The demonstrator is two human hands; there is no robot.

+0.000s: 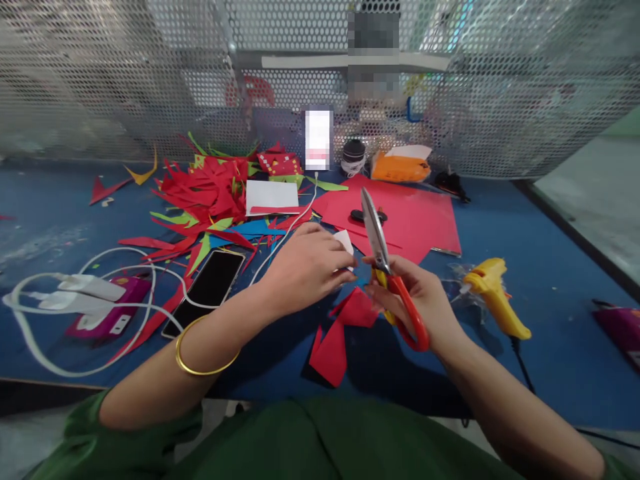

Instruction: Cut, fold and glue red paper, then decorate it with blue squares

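Observation:
My right hand (417, 300) grips a pair of scissors (400, 297) by the red and yellow handles, with the blades pointing up and away. Close beside it, my left hand (315, 263) has its fingers bent together around a small white piece of paper (344, 241), which sticks out above the fingers. Below the hands, folded or cut red paper pieces (330, 353) lie on the blue table, one just under the scissors' handles. Behind the scissors there is a large red sheet (420, 220) with a small black object (369, 216) on it.
Red, green and blue paper scraps (215, 193) cover the back left. A dark phone (207, 287) and a purple power strip (113, 307) with white cables lie left. A yellow glue gun (493, 293) is right. Black-and-white thread (353, 157) and an orange packet (400, 167) stand behind, before a perforated metal screen.

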